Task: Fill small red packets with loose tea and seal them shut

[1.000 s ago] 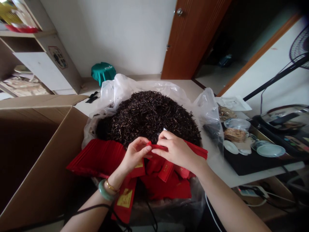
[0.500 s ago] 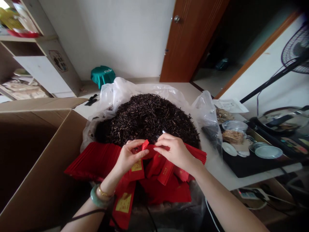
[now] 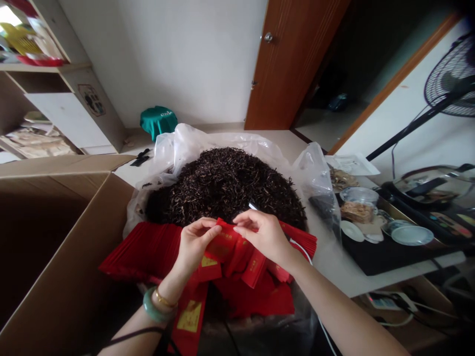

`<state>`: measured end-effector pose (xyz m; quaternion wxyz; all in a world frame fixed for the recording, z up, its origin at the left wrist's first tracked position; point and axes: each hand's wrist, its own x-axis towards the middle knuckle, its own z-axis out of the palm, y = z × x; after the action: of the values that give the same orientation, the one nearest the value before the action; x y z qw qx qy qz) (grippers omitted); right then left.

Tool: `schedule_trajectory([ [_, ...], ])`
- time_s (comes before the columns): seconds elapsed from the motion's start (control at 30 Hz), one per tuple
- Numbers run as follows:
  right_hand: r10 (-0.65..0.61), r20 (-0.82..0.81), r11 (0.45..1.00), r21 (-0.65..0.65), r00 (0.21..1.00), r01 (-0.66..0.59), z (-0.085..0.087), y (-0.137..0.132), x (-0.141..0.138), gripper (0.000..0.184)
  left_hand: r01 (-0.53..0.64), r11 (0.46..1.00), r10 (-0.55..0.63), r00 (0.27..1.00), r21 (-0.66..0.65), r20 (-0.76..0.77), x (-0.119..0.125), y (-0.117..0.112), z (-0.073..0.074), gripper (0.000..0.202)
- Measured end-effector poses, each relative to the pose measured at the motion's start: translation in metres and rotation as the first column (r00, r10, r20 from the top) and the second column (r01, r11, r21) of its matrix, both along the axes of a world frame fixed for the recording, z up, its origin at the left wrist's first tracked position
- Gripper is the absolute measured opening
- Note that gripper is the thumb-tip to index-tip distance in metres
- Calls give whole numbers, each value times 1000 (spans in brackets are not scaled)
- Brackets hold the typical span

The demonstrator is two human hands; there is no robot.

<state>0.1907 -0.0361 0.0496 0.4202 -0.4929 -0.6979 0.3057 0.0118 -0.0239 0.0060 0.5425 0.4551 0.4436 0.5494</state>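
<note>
A small red packet (image 3: 222, 241) is pinched at its top edge between my left hand (image 3: 195, 242) and my right hand (image 3: 261, 235), its printed face toward me. Both hands are closed on it with thumb and fingertips. Under them lies a spread of several red packets with gold labels (image 3: 148, 249). Just beyond is a large mound of dark loose tea leaves (image 3: 226, 185) in a clear plastic bag (image 3: 174, 143). My left wrist wears a green bangle (image 3: 152, 306).
An open cardboard box (image 3: 63, 237) stands at the left. A black tray with white dishes and a bowl (image 3: 389, 237) sits on the table at the right, a fan (image 3: 451, 74) behind it. A wooden door (image 3: 293, 59) and a shelf (image 3: 55, 84) are at the back.
The red packet was folded and edge-on between my fingers; now it is turned flat with its face toward me. Both hands stayed above the spread of packets.
</note>
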Motion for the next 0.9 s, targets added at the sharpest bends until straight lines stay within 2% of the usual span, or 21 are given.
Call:
schedule_trajectory([
  [0.1,-15,-46,996,-83,999,11,-1,1,-1,23,-9,1000,10,998,-27,57,2,-2,-1,21],
  [0.27,19,15,998,-59,1000,-18,-2,0,-2,7,-10,1000,9,999,27,39,5,-6,-1,17],
  [0.37,21,55,994,104,998,-26,-3,-1,-2,15,-13,998,11,999,58,47,5,-6,-1,18],
  [0.43,59,107,969,235,992,-83,-1,-1,0,14,-16,995,11,998,96,61,4,-6,0,18],
  [0.5,106,153,951,272,983,-145,4,-1,4,12,-12,990,2,997,137,74,3,-5,0,19],
  [0.6,185,169,966,149,968,-211,14,-2,12,23,30,987,-45,995,159,94,1,-4,0,19],
  [0.7,275,186,961,-84,943,-263,21,-2,19,25,111,978,-125,990,179,69,-1,-3,2,17],
  [0.8,328,238,910,-341,914,-237,24,-3,22,23,188,944,-182,982,270,-46,-1,-5,4,15],
  [0.9,400,340,860,-460,851,-221,24,-4,20,30,242,876,-162,963,418,-217,1,-8,4,12],
])
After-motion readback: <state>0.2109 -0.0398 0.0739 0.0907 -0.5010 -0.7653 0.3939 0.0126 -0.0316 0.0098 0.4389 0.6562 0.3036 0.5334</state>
